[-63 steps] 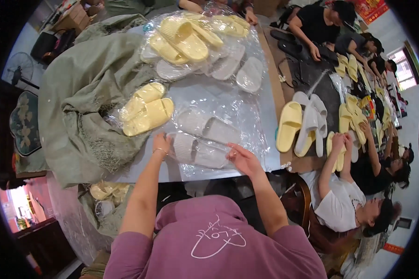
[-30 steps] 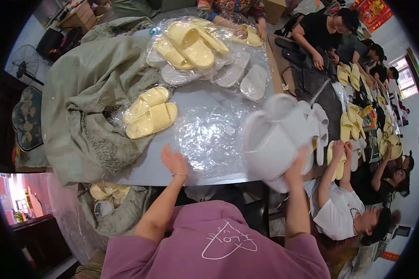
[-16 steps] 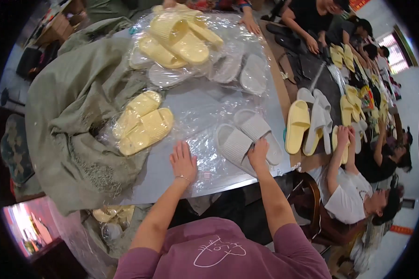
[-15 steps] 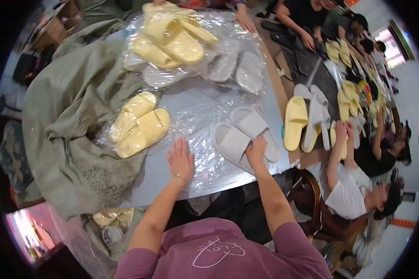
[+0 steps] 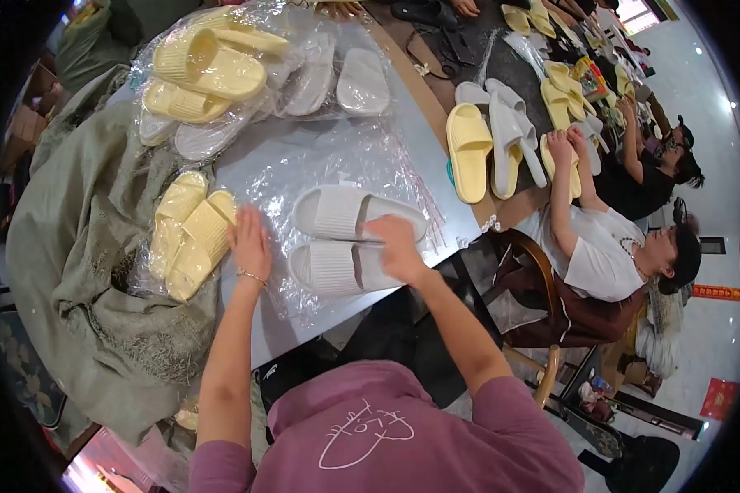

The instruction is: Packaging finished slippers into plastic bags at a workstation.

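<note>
A pair of light grey slippers lies side by side, toes to the left, on a clear plastic bag spread over the table. My right hand is on the pair from the heel side, its fingers closed about the inner edges where the two meet. My left hand lies flat with straight fingers on the plastic's left part. Just beside it, a pair of yellow slippers sits in clear plastic.
Bagged yellow slippers and grey slippers are piled at the far side. Green-grey cloth covers the left. On a dark table to the right stand more slippers, and a person in white sits there handling a yellow one.
The grey slippers have turned from a slant to lie level, toes left, with my right hand on them. My left hand is now closer to the bagged yellow pair. The whole view has shifted.
</note>
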### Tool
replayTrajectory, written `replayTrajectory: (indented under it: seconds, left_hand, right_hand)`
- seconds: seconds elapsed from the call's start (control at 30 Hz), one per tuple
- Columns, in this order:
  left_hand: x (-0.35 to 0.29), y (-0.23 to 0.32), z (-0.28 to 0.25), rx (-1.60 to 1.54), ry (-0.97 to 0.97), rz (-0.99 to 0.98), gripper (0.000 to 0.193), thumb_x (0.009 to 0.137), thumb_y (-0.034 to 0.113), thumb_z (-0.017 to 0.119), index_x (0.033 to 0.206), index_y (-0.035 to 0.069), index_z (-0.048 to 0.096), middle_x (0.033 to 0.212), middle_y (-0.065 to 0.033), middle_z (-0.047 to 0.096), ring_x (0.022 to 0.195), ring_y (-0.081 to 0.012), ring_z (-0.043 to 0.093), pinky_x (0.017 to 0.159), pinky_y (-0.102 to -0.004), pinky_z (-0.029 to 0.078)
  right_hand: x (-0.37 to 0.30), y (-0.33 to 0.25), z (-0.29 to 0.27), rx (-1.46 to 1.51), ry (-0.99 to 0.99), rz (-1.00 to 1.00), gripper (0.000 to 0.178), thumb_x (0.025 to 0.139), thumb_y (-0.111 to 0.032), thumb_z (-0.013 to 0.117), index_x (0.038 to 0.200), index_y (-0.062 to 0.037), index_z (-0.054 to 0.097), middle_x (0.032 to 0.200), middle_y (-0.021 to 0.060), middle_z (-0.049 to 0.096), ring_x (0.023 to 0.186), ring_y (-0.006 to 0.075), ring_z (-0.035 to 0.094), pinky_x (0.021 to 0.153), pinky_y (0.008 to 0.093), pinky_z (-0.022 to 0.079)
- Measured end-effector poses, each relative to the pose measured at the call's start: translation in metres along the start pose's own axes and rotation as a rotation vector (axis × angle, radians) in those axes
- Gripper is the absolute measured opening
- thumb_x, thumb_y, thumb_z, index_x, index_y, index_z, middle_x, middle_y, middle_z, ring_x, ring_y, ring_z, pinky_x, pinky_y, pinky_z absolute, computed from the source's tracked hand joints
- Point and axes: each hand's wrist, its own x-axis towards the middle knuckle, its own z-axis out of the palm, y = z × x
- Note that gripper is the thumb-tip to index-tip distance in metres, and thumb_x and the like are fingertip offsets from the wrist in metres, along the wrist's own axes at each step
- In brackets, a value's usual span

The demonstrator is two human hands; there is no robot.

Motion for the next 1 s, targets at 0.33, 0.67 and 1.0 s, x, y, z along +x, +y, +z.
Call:
replayTrajectory:
  seconds: [0.33, 0.67, 1.0]
  left_hand:
    - [0.003, 0.176, -0.043, -0.161, -0.172, -0.127, 0.073, 0.075, 0.047, 0.062, 0.138, 0.033, 0.028, 0.148, -0.0122, 0.015, 0.129, -0.0497, 0.014, 0.099, -0.0644, 0.018]
    - [0.003, 0.181, -0.035, -0.194, -0.222, -0.192, 0.07, 0.077, 0.05, 0.059, 0.137, 0.04, 0.026, 0.15, -0.0085, 0.007, 0.13, -0.0488, 0.016, 0.1, -0.063, 0.018]
    - [0.002, 0.18, -0.032, -0.191, -0.219, -0.196, 0.073, 0.075, 0.051, 0.061, 0.138, 0.04, 0.025, 0.15, -0.0088, 0.007, 0.128, -0.0499, 0.019, 0.1, -0.0635, 0.018]
  right_hand:
    - [-0.029, 0.084, -0.021, -0.043, 0.047, 0.336, 0.01, 0.075, -0.016, 0.064, 0.083, -0.0095, 0.064, 0.084, 0.0037, 0.06, 0.085, 0.0243, 0.053, 0.076, 0.0376, 0.038]
    - [-0.004, 0.103, -0.037, 0.072, -0.21, 0.354, 0.009, 0.071, -0.017, 0.067, 0.075, -0.0086, 0.067, 0.073, 0.0066, 0.063, 0.075, 0.026, 0.057, 0.07, 0.0393, 0.041]
    - [-0.025, 0.1, -0.035, -0.176, -0.25, 0.12, 0.013, 0.078, -0.018, 0.061, 0.086, -0.0089, 0.061, 0.087, 0.0069, 0.059, 0.088, 0.0233, 0.055, 0.079, 0.0367, 0.039]
